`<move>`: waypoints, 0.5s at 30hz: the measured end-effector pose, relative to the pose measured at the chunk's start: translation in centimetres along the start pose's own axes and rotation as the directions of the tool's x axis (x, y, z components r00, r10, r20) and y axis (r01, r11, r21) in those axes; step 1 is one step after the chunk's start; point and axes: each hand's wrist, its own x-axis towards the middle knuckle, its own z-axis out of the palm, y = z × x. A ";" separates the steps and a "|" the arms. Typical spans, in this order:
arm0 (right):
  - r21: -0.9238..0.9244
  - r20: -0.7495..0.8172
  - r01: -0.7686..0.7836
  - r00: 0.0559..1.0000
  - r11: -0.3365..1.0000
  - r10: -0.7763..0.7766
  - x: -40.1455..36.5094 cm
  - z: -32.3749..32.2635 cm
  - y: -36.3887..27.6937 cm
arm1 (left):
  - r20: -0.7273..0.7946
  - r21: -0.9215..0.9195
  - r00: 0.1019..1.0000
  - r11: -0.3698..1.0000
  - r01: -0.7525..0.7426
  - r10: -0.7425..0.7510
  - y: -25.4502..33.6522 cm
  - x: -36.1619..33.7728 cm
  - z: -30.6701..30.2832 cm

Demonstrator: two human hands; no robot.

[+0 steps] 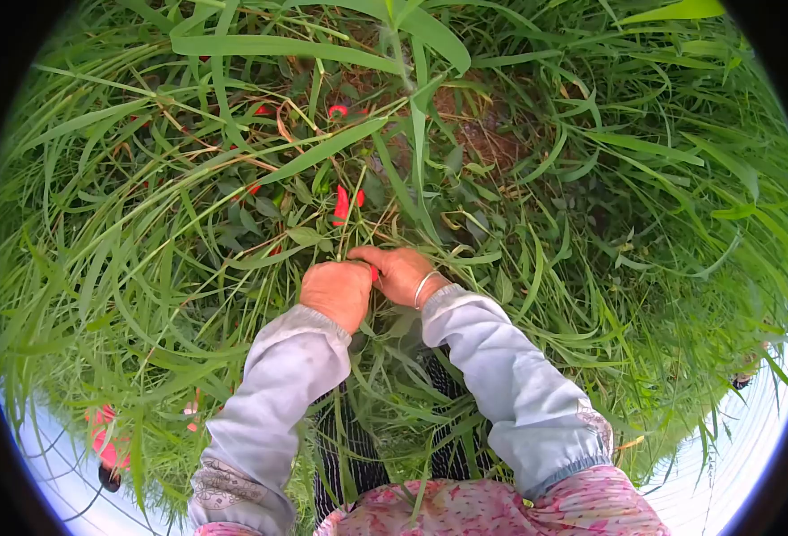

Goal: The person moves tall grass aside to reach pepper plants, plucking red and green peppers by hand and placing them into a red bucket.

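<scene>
Low among the plants, my left hand [336,291] is closed in a fist, its fingers turned away from view. Touching it on the right is my right hand [400,276], its fingers bent and pressed together, with a pale bangle at the wrist. A bit of a red chili pepper [374,274] shows between the hands, against the right fingers; the rest of it is covered. Whatever the left fist holds is hidden. Just beyond the hands, a bright red chili pepper [341,206] hangs on a leafy plant.
More red chilies [338,112] show farther off through the leaves. Tall grass [126,241] crowds both sides, and long blades cross in front of the plants. Brown soil [483,134] shows at upper right. A person in red [108,438] is at the lower left edge.
</scene>
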 end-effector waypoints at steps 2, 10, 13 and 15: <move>-0.005 -0.027 -0.015 1.000 1.000 0.015 0.5 0.4 0.2 | 0.017 0.069 1.000 0.998 -0.010 0.009 -0.1 0.1 0.1; -0.002 -0.193 -0.050 0.980 0.999 0.049 1.5 -0.4 4.7 | 0.109 -0.115 0.989 0.989 -0.089 0.102 2.5 -3.1 -2.7; 0.040 -0.133 -0.043 0.990 0.998 0.048 1.1 -0.7 5.2 | -0.269 -0.141 0.927 0.942 -0.305 0.261 3.5 -3.9 -4.9; 0.067 -0.130 -0.043 0.990 0.997 0.051 0.8 -0.5 4.6 | -0.379 -0.299 0.901 0.893 -0.336 0.212 3.6 -4.5 -7.2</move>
